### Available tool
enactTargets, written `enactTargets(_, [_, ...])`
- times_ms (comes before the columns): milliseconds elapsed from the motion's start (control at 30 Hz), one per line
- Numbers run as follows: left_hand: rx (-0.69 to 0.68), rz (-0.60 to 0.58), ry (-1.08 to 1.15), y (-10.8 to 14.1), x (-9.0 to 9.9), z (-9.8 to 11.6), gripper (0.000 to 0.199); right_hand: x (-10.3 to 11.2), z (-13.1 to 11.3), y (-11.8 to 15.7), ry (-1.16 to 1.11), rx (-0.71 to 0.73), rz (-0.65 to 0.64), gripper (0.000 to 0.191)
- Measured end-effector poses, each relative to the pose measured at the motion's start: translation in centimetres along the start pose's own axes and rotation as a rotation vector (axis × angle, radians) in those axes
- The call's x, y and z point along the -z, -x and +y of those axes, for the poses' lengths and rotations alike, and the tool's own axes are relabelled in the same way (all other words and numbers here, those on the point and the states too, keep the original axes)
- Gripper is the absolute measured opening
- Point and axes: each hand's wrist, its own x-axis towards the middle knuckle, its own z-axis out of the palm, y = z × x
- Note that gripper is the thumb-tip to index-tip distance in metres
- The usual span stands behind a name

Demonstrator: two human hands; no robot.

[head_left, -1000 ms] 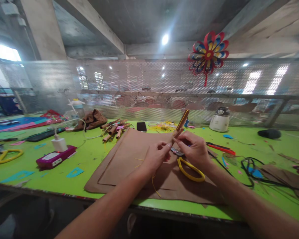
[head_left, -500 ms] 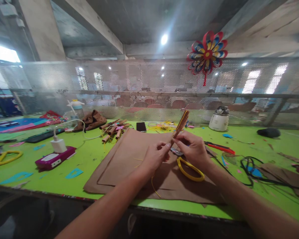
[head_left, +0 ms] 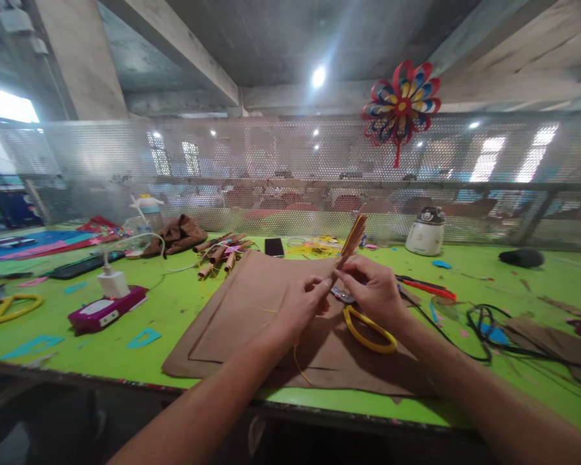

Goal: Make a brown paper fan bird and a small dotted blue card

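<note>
A folded bundle of brown paper [head_left: 354, 237], with a yellow strand along it, stands tilted up to the right between my hands. My left hand [head_left: 304, 305] is closed around its lower end, thumb on top. My right hand [head_left: 374, 284] pinches at the bundle just above, its fingertips close to my left thumb. Whether the right fingers also grip the yellow string there I cannot make out. Below lie sheets of brown paper [head_left: 252, 310]. Scissors with a yellow handle [head_left: 372, 330] rest on them, partly hidden by my right hand. A thin yellow string [head_left: 298, 365] trails under my left wrist.
Brown paper rolls [head_left: 223, 250] lie behind the sheets, near a black phone [head_left: 274, 247] and yellow strings [head_left: 319, 247]. A purple power strip [head_left: 107, 310] with a white charger stands left. On the right are a red cutter [head_left: 430, 289], black cable [head_left: 489, 323] and white bottle [head_left: 425, 232].
</note>
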Motion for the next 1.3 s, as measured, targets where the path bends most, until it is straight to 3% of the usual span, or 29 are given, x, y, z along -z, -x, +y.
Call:
enactTargets(700, [0.016, -0.001, -0.014, 0.24, -0.02, 0.32, 0.031, -0.09, -0.29, 0.04, -0.009, -0.016, 0.014, 0.013])
enactTargets(1300, [0.063, -0.038, 0.144, -0.22, -0.03, -0.46, 0.034, -0.03, 0.37, -0.07, -0.056, -0.042, -0.015, 0.014])
